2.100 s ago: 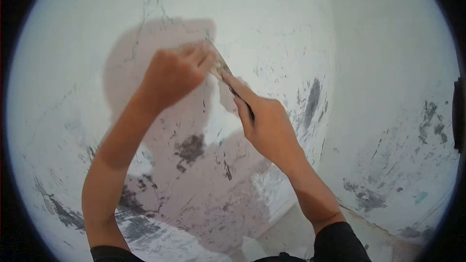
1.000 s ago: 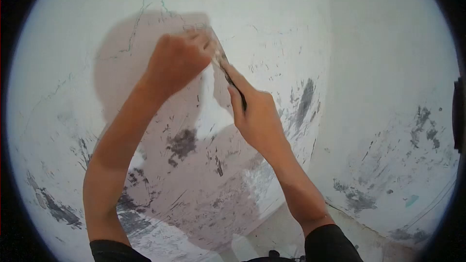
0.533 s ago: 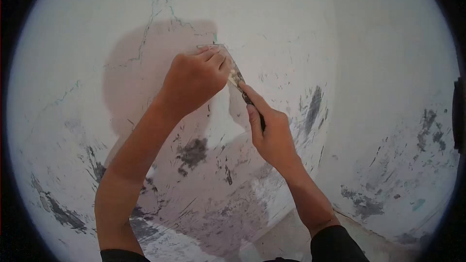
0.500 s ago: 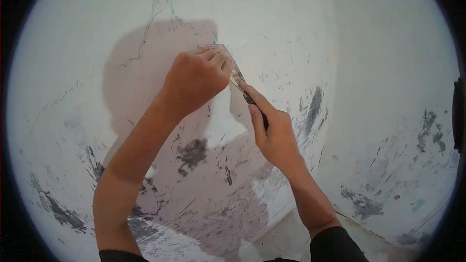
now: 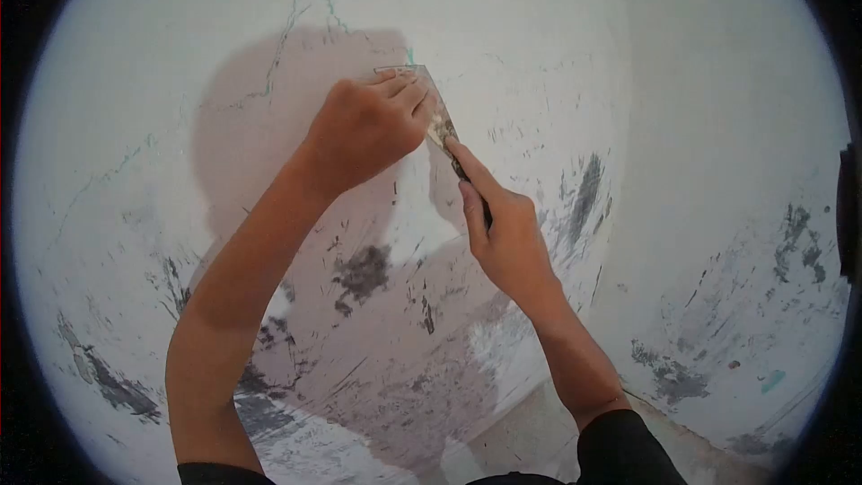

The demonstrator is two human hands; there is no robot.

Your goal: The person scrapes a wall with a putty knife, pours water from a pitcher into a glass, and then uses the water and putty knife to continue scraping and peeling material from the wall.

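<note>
A scraper (image 5: 440, 117) with a flat metal blade and a dark handle lies slanted against the pale wall (image 5: 530, 27). My right hand (image 5: 505, 224) is wrapped round its handle, the index finger stretched along it toward the blade. The fingers of my left hand (image 5: 382, 121) are bent and pressed on the blade near its upper edge. Just above the blade's upper edge shows a bit of green on the wall. A thin greenish crack line (image 5: 274, 58) runs across the wall at the upper left.
Dark scuffed patches (image 5: 364, 271) mark the lower wall. A second wall face (image 5: 709, 126) meets it at a corner on the right. At the bottom, a pale floor surface (image 5: 521, 436) shows. A dark object (image 5: 848, 214) stands at the right edge.
Both hands and the scraper have moved slightly upward along the wall. The wall marks have shifted a little to the right in view.
</note>
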